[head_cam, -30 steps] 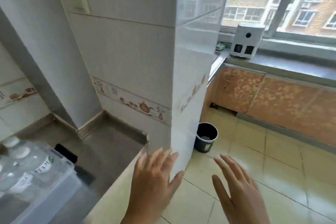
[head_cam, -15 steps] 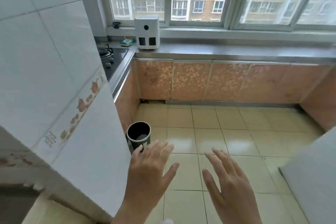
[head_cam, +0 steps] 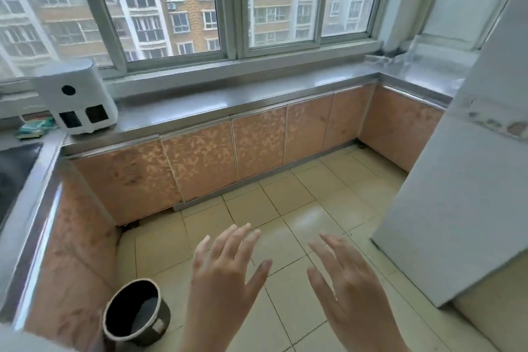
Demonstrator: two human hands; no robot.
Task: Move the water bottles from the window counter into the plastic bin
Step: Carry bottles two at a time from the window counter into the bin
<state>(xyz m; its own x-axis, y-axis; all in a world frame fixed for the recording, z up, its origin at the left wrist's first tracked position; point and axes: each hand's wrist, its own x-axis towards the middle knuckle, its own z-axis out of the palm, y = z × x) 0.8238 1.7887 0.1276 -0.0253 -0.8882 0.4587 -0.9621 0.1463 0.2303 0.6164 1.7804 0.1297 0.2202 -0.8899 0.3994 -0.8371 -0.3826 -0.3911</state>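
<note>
- Left hand [head_cam: 225, 280] held out low in the view, palm down, fingers spread and loose, gripping nothing.
- Right hand [head_cam: 354, 291] just beside it, same pose: fingers splayed, empty, a little blurred.
- Both hands hang above the tiled floor [head_cam: 300, 208], touching nothing.
- Window counter [head_cam: 228, 100] runs grey along the wall under the window [head_cam: 228, 3] and turns a corner at the right; no water bottles and no plastic bin show anywhere in this view, so their place cannot be told.
- White boxy appliance [head_cam: 77, 97] stands on the counter's left end, dark round spot and two dark squares on its front.
- Green item [head_cam: 34, 127], blurred, lies just left of the appliance.
- Dark cooktop [head_cam: 14, 171] at the far left edge, partly cut off.
- Orange patterned cabinet doors [head_cam: 200, 163] under the counter.
- Black round bin [head_cam: 137, 314] on the floor, lower left, near the left hand, open top.
- White tiled wall block [head_cam: 471, 180] fills the right side.
</note>
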